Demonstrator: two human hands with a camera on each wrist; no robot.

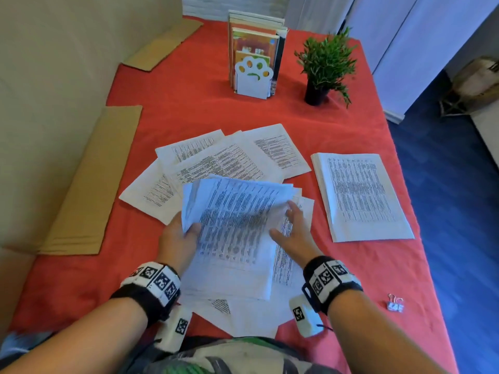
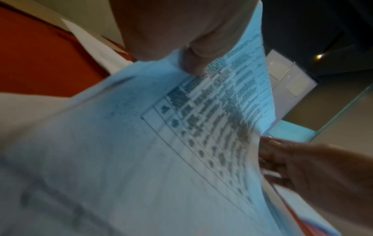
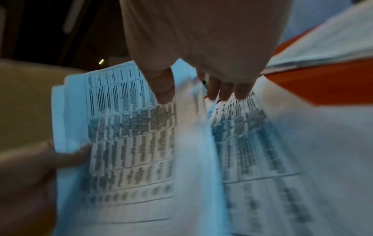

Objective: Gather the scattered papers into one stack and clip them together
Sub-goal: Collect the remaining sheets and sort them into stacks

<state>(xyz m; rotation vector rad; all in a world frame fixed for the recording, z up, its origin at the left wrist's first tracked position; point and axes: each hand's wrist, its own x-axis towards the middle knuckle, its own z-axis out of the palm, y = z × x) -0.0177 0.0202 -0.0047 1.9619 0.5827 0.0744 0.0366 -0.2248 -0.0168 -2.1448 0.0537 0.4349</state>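
My left hand [image 1: 186, 232] grips the left edge of a bundle of printed sheets [image 1: 235, 228], thumb on top [image 2: 193, 63], and holds it tilted above the red tablecloth. My right hand [image 1: 289, 225] is at the bundle's right edge with straight, spread fingers [image 3: 228, 91]. Its thumb lies on the top sheet and its fingers lie beside the edge, over a sheet lying flat. More loose sheets [image 1: 229, 157] fan out behind the bundle, and others lie under my wrists [image 1: 243, 314]. A thicker stack [image 1: 359, 195] lies to the right. A small binder clip [image 1: 395, 303] rests at the near right.
A paw-shaped bookend with books [image 1: 255, 58] and a potted plant [image 1: 324, 66] stand at the back of the table [image 1: 189, 109]. Cardboard pieces [image 1: 91, 184] lie along the left edge. The table's right edge drops to a blue floor.
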